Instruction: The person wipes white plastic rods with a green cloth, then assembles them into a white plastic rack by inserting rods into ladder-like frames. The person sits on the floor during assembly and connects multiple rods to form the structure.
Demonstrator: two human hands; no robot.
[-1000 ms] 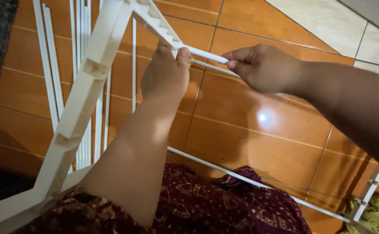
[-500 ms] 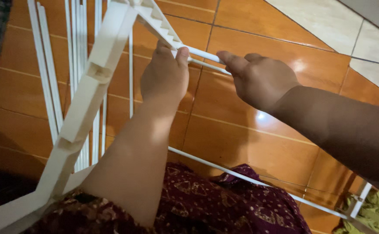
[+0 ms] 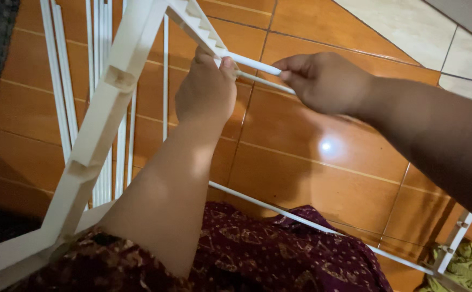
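White plastic makes up the notched frame bar (image 3: 195, 24) we steady with our left hand (image 3: 206, 92), fingers curled shut around its lower end just where a thin white rod (image 3: 255, 65) meets it. Right of that bar, our right hand (image 3: 327, 81) pinches the rod between thumb and fingertips, fingers pressed together, above the orange tiled floor (image 3: 311, 162).
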